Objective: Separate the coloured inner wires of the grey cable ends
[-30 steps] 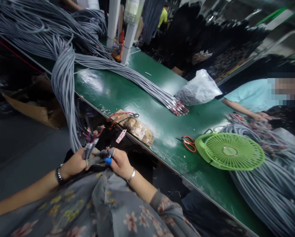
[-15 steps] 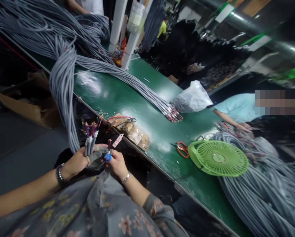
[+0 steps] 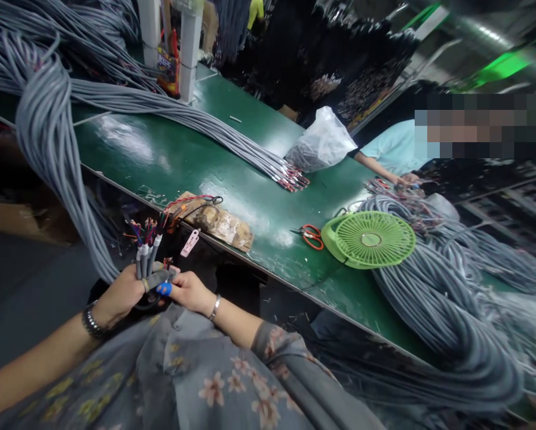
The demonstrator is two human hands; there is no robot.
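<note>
My left hand (image 3: 126, 289) is closed around several grey cables (image 3: 146, 263), whose stripped ends with coloured wires stick up above the fist. Grey finger covers wrap some of its fingers. Close against it, my right hand (image 3: 190, 291) has blue tape on the thumb and pinches a single grey cable, whose short wire ends (image 3: 168, 261) show between the hands. The fingers partly hide that cable. From the left hand the cables run back to a thick grey bundle (image 3: 48, 119) draped over the green table's edge.
On the green table (image 3: 268, 251) lie a taped block with wires (image 3: 223, 224), orange-handled scissors (image 3: 311, 236), a green fan (image 3: 370, 240) and a plastic bag (image 3: 324, 140). Another cable bundle (image 3: 232, 140) stretches across it. At right, a co-worker's hand (image 3: 409, 179) is among more cables.
My view has shifted, so the table and its things sit further left and higher. My right hand has drawn closer to the left, and the single cable's wire ends now stand lower between them.
</note>
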